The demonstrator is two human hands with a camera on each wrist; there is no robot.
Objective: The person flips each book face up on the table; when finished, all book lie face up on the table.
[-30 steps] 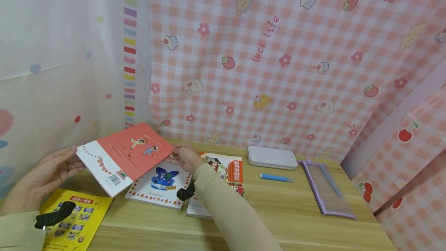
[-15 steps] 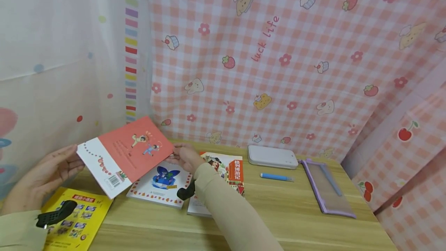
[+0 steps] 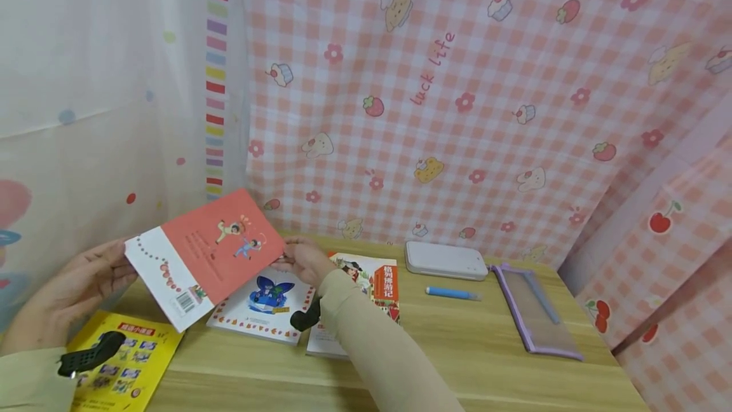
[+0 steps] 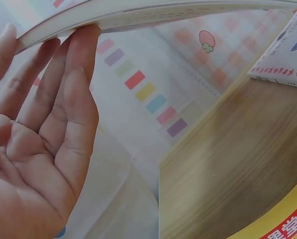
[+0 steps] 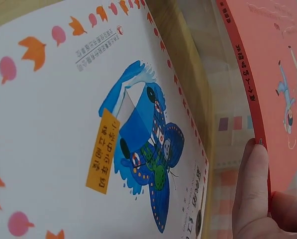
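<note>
A red-and-white paperback book (image 3: 211, 250), its barcode side facing up, is held tilted above the table. At its left edge my left hand (image 3: 82, 281) pinches it, thumb on top and fingertips underneath, as the left wrist view shows. My right hand (image 3: 305, 259) grips the opposite edge, the spine; a finger (image 5: 252, 179) lies along it in the right wrist view. Beneath the held book lies a white book with a blue butterfly picture (image 3: 269, 297), partly covered by it. Below my left wrist is a yellow book (image 3: 128, 358).
Another book with a red title panel (image 3: 387, 281) lies partly under my right forearm. Farther right are a white case (image 3: 446, 259), a blue pen (image 3: 452, 292) and a purple-edged mesh pouch (image 3: 532, 310) with a pen-like item in it. Checked cloth (image 3: 434, 126) hangs behind the wooden table (image 3: 486, 361).
The red-and-white book has tipped a little more upright, its far corner rising and its near white corner dropping slightly. Both hands keep their hold on it.
</note>
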